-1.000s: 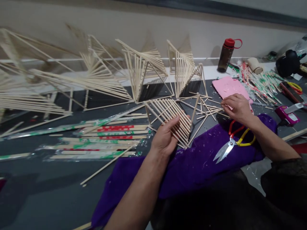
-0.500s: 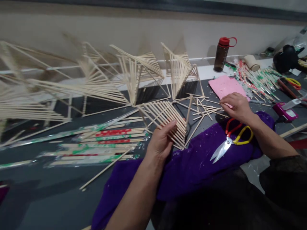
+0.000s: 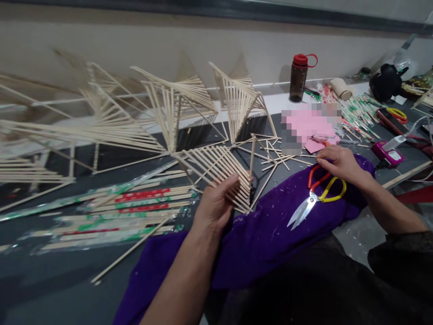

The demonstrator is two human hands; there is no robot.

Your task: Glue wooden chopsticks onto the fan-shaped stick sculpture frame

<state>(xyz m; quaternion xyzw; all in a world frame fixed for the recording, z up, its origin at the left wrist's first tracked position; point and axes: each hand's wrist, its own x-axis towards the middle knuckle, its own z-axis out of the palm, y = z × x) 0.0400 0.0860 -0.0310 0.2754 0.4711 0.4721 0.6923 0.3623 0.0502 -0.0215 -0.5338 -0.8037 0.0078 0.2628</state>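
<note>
My left hand [image 3: 216, 203] is closed on the near side of a chopstick frame [image 3: 216, 167], its thumb over a fan of closely set wooden sticks. To the right of it, my right hand [image 3: 340, 164] has thumb and fingers pinched together above purple cloth [image 3: 257, 253]. Whatever is between those fingertips is too small to make out. Scissors [image 3: 311, 198] with one red and one yellow handle lie open on the cloth, just below the right hand. Loose short sticks [image 3: 275, 155] are scattered between the frame and that hand. A pink sheet [image 3: 309, 126], partly pixelated, lies beyond it.
More stick structures [image 3: 237, 99] stand along the wall at the back and left. Wrapped chopsticks [image 3: 135, 207] lie at left. A brown bottle with a red lid [image 3: 297, 81] stands at the back. Torn wrappers [image 3: 358, 106] and a magenta device [image 3: 389, 155] are at right.
The view has shifted to the right, so most things appear further left. My right hand has drawn back from the pink sheet towards the scissors. My left hand keeps its hold on the frame.
</note>
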